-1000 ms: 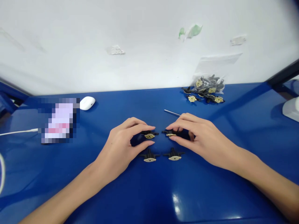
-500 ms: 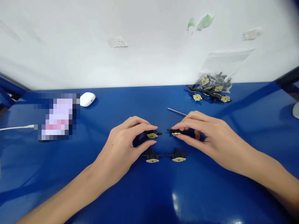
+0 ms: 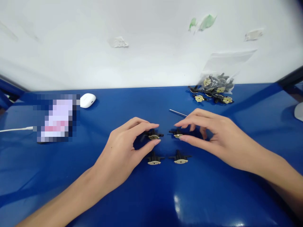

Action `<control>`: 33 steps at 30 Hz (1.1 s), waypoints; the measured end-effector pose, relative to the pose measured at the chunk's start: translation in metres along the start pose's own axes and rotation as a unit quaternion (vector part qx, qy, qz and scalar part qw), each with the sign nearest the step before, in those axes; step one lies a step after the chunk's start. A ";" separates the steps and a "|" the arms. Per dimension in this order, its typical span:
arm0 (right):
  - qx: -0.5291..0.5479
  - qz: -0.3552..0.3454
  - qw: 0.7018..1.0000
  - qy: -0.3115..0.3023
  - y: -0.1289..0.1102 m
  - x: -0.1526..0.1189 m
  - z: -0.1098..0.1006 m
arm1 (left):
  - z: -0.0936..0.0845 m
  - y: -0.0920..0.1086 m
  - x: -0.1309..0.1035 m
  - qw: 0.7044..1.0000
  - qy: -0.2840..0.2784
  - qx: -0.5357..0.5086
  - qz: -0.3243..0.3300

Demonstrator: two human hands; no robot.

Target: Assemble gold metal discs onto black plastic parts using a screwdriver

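Observation:
Four small black parts with pale gold discs stand on the blue table in two rows of two. My left hand [image 3: 127, 145] holds its thumb and index finger apart around the upper left part [image 3: 154, 136]; the thumb is close to its disc, and I cannot tell whether it touches. At the upper right part [image 3: 177, 135], my right hand [image 3: 213, 132] has its fingers spread, the thumb tip at the edge of the disc. Nearer to me are the lower left part [image 3: 154, 162], partly behind my left thumb, and the lower right part [image 3: 181, 160].
A thin metal rod [image 3: 176, 112] runs under my right fingers. Several similar loose parts [image 3: 199, 98] lie by a clear plastic bag [image 3: 230, 60] of parts against the white wall. At the left are a blurred-out phone-like object [image 3: 58, 118], a white cable [image 3: 16, 129] and a white case [image 3: 88, 100].
My right index finger has lifted off the upper right part, widening the gap to the thumb. My left thumb and index finger have shifted slightly; the parts stay in place.

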State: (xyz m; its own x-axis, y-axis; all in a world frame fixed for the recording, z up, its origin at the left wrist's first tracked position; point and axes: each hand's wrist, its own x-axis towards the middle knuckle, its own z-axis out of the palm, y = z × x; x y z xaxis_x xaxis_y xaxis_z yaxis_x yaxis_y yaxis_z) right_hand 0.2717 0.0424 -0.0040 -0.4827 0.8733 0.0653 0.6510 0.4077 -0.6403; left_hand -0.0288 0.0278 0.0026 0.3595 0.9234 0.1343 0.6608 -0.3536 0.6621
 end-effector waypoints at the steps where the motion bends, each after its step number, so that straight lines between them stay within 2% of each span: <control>1: -0.009 -0.009 1.000 -0.005 0.000 0.000 0.003 | 0.000 -0.001 0.000 1.000 -0.002 0.008 0.006; 4: -0.019 -0.023 1.000 -0.007 -0.003 0.001 0.011 | 0.000 -0.003 -0.001 0.999 -0.013 0.034 0.023; 6: 0.002 -0.018 1.000 0.015 -0.006 0.001 0.013 | 0.000 -0.004 0.000 0.999 -0.016 0.039 0.027; 11: 0.136 0.058 0.987 0.064 -0.011 -0.001 0.011 | 0.001 -0.006 0.001 0.999 -0.017 0.030 0.024; 14: 0.188 0.077 0.978 0.048 -0.012 -0.001 0.012 | 0.000 -0.007 0.002 0.999 -0.018 0.029 0.022; 17: 0.173 0.079 0.981 0.025 -0.012 -0.001 0.015 | 0.000 -0.007 0.001 0.999 -0.017 0.028 0.019; 21: 0.200 0.093 0.975 0.037 -0.013 -0.002 0.018 | -0.001 -0.006 0.001 0.999 -0.019 0.024 0.013; 24: 0.186 0.084 0.978 0.044 -0.012 -0.002 0.019 | 0.000 -0.004 0.001 1.000 -0.021 0.017 0.001; 33: 0.029 0.023 0.999 0.020 -0.003 0.005 0.009 | 0.000 -0.003 -0.001 1.000 -0.018 0.014 -0.005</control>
State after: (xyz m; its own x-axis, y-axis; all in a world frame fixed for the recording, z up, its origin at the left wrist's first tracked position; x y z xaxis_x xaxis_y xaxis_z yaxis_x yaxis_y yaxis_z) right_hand 0.2621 0.0425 -0.0083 -0.4288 0.9011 0.0637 0.6366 0.3514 -0.6865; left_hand -0.0308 0.0283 0.0009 0.3759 0.9211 0.1009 0.6828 -0.3490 0.6419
